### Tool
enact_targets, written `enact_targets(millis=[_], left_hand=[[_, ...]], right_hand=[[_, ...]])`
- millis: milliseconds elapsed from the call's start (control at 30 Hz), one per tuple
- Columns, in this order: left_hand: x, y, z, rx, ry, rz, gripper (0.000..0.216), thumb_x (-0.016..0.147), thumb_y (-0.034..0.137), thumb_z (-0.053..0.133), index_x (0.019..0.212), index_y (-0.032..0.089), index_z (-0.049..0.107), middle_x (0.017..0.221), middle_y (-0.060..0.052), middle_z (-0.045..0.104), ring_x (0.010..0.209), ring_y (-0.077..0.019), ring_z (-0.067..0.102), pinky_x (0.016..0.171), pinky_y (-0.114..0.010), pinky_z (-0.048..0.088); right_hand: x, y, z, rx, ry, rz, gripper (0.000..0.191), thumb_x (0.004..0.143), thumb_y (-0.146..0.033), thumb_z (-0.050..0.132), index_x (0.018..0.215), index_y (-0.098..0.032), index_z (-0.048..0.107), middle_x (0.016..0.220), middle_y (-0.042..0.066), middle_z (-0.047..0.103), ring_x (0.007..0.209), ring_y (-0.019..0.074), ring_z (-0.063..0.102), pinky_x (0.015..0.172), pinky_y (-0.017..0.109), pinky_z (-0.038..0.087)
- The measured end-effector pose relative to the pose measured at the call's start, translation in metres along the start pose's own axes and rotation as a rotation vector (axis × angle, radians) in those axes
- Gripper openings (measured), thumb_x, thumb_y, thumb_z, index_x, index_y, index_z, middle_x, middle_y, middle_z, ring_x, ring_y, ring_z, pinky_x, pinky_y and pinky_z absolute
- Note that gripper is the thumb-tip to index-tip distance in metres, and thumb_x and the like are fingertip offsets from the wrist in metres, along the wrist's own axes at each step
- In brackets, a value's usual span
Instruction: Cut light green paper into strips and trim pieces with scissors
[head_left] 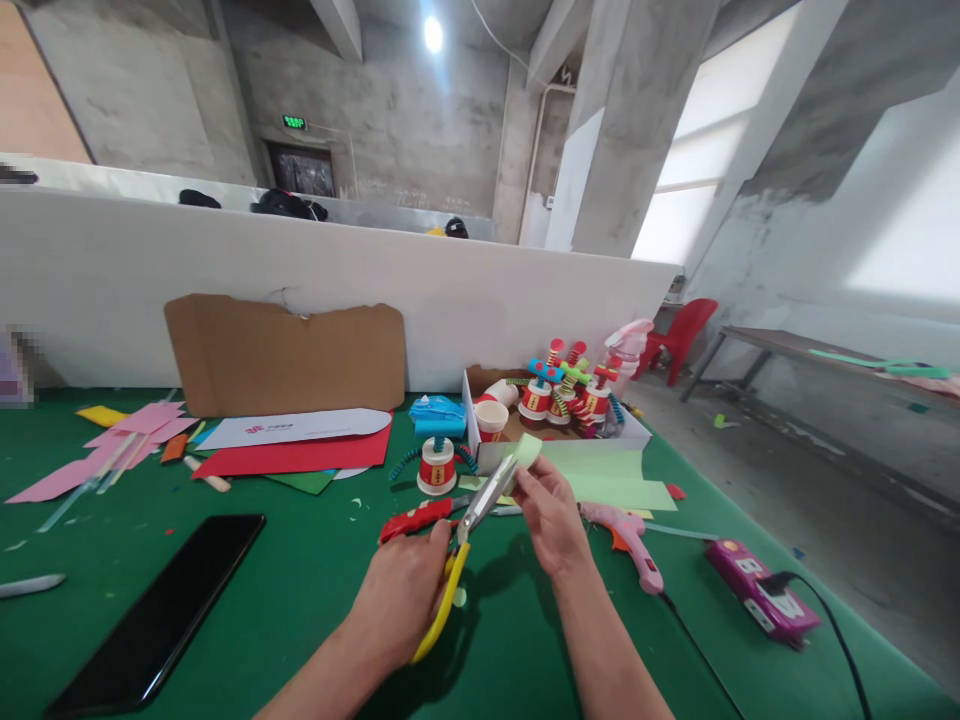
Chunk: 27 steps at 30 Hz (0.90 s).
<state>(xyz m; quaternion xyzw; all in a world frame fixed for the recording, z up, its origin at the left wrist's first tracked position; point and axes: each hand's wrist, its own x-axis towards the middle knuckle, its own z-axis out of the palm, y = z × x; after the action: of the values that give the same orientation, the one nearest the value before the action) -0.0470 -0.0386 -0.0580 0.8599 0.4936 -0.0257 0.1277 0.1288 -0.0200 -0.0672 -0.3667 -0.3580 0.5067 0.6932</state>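
Observation:
My left hand is closed round the yellow handles of a pair of scissors. Their silver blades point up and to the right. My right hand pinches a small piece of light green paper at the blade tips. Both hands hover over the green table. Just behind the scissors lies a red tool. A paper-cup figure with coiled arms stands a little farther back.
A black phone lies at front left. A pink glue gun and a purple power strip lie to the right. A white box holds several cup figures. Cardboard, red paper and pink paper lie behind.

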Motion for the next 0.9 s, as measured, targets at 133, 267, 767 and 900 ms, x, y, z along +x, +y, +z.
enact_targets(millis=[133,267,767,900], left_hand=[[0.0001,-0.0004,0.0022,0.021,-0.005,0.005,0.027,0.089,0.014,0.034,0.110,0.015,0.051,0.093,-0.012,0.069,0.090,-0.0290,0.066,0.076,-0.039,0.049],[-0.0005,-0.0003,0.0029,0.015,0.004,0.012,0.027,0.091,0.016,0.033,0.111,0.015,0.051,0.094,-0.012,0.069,0.090,-0.0293,0.066,0.076,-0.039,0.048],[-0.0002,-0.0018,0.0046,-0.029,0.020,0.020,0.028,0.088,0.015,0.036,0.113,0.016,0.049,0.094,-0.011,0.070,0.090,-0.0271,0.067,0.075,-0.036,0.047],[-0.0004,-0.0014,0.0037,-0.031,0.008,0.021,0.026,0.090,0.017,0.034,0.111,0.016,0.050,0.092,-0.011,0.070,0.088,-0.0278,0.067,0.074,-0.036,0.048]], right_hand=[[0.0006,0.0006,-0.0016,-0.002,0.012,0.004,0.030,0.060,-0.043,0.085,0.074,-0.021,0.070,0.068,-0.002,0.064,0.061,0.0112,0.050,0.060,0.024,0.041],[0.0008,0.0014,-0.0022,0.004,0.015,0.008,0.031,0.059,-0.044,0.085,0.071,-0.021,0.069,0.065,-0.003,0.061,0.059,0.0100,0.047,0.059,0.023,0.040],[0.0008,0.0010,-0.0025,-0.029,0.022,0.013,0.031,0.061,-0.044,0.083,0.069,-0.020,0.064,0.066,-0.001,0.061,0.059,0.0121,0.048,0.061,0.026,0.041],[0.0014,0.0014,-0.0034,-0.036,0.045,0.015,0.033,0.060,-0.044,0.084,0.068,-0.020,0.062,0.064,-0.002,0.059,0.057,0.0114,0.046,0.059,0.026,0.040]])
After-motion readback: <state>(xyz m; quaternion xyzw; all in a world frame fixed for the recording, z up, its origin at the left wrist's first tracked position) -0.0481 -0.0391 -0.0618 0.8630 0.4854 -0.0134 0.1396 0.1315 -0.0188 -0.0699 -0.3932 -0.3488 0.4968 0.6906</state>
